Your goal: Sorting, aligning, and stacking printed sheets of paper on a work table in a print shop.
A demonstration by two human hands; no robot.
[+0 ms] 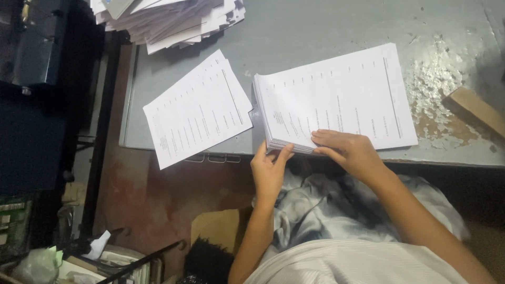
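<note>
A thick stack of printed white sheets [342, 89] lies on a grey metal table [315, 31], its near edge at the table's front. My left hand [269, 171] reaches up from below and its fingertips touch the stack's lower left corner. My right hand [350, 150] rests on top of the stack near its front edge, fingers pressing the top sheet. To the left lies a thinner pile of printed sheets [197, 110], angled and hanging a little over the table's edge.
A messy heap of papers [168, 18] sits at the table's far left. A wooden block [476, 108] lies at the right, beside worn, flaked paint. Dark equipment [37, 79] stands at the left; clutter and a cardboard piece [215, 226] lie on the reddish floor.
</note>
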